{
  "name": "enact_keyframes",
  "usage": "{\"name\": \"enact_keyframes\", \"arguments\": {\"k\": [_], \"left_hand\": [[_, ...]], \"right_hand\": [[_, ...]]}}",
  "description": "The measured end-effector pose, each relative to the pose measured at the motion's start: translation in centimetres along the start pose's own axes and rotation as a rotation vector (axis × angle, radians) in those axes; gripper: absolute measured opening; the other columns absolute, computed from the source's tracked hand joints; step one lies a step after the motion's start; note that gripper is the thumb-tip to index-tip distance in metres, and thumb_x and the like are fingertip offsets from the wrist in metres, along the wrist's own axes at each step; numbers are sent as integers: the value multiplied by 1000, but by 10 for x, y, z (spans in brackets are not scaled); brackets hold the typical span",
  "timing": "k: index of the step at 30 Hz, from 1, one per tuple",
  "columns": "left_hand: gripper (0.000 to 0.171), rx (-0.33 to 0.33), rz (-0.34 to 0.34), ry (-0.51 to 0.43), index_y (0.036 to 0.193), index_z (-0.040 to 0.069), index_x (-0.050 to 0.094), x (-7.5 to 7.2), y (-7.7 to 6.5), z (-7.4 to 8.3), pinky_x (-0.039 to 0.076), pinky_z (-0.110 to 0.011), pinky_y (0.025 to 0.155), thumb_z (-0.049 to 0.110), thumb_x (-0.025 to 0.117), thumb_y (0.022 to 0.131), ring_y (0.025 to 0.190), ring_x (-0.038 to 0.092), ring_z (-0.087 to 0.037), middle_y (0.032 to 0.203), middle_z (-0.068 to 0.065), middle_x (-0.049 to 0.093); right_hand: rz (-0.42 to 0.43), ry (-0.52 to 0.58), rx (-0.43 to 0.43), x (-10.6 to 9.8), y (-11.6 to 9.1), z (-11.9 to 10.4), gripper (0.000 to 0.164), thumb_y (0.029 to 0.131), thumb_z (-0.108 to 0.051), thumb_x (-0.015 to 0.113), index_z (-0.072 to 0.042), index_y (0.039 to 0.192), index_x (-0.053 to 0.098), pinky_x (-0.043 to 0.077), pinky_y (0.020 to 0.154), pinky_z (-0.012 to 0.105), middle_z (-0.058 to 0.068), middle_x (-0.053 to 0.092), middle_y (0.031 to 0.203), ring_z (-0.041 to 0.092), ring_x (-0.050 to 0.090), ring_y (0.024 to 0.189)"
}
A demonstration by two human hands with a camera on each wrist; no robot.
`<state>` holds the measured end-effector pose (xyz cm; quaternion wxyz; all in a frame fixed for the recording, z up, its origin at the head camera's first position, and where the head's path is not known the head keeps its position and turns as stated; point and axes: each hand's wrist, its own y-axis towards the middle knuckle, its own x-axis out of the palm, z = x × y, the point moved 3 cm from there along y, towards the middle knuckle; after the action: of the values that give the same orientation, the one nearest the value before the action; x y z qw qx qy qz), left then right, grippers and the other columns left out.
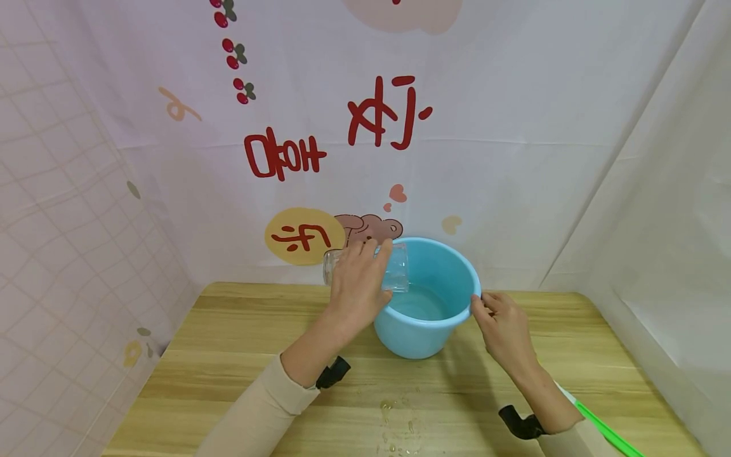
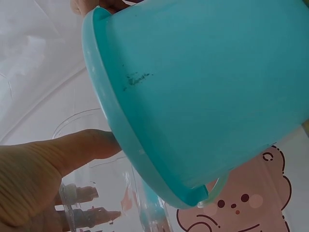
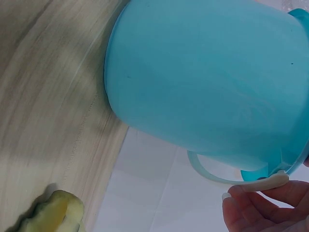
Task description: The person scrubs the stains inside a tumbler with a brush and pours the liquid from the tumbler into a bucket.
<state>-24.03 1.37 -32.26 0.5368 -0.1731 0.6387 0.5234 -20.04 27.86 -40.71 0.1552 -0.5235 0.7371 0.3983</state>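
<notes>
A light blue bucket (image 1: 414, 341) stands upright on the wooden table. My left hand (image 1: 360, 279) grips a clear cup (image 1: 398, 270), tipped nearly onto its side with its mouth over the bucket's left rim. From the left wrist, the thumb (image 2: 91, 144) reaches to the bucket's rim, and fingers show through the cup (image 2: 104, 179). On the right side, my right hand (image 1: 505, 327) pinches the bucket's rim, thumb on top. Its fingers also lie against the pale bucket handle (image 3: 217, 179), which hangs down along the side.
Wet drops (image 1: 387, 409) lie on the table (image 1: 245, 362) in front of the bucket. A green and white stick (image 1: 608, 430) lies by my right forearm. Something yellow and fuzzy (image 3: 55, 215) sits on the tabletop. Printed cloth (image 1: 514, 190) hangs behind the bucket.
</notes>
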Motion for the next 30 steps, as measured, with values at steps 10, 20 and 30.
{"name": "enact_keyframes", "arguments": {"k": [10, 20, 30], "left_hand": [[86, 4, 6, -3, 145, 7, 56, 0, -1, 1, 46, -48, 110, 24, 99, 72, 119, 55, -33, 129, -14, 63], [86, 6, -5, 2, 147, 8, 55, 0, -3, 1, 44, -52, 112, 25, 98, 74, 123, 54, -34, 133, -15, 62], [89, -2, -11, -3, 149, 8, 54, 0, -3, 2, 42, -53, 115, 25, 99, 74, 127, 53, -35, 137, -16, 61]], "right_hand": [[-3, 1, 4, -1, -1, -1, 39, 109, -25, 52, 4, 121, 75, 56, 73, 39, 22, 69, 117, 37, 68, 100], [-10, 7, 10, 1, -2, -1, 39, 110, -26, 52, 3, 120, 76, 56, 74, 40, 22, 69, 118, 37, 68, 100], [-11, 5, 20, 0, -3, -2, 40, 110, -26, 51, 3, 120, 76, 56, 78, 50, 23, 69, 118, 39, 67, 103]]}}
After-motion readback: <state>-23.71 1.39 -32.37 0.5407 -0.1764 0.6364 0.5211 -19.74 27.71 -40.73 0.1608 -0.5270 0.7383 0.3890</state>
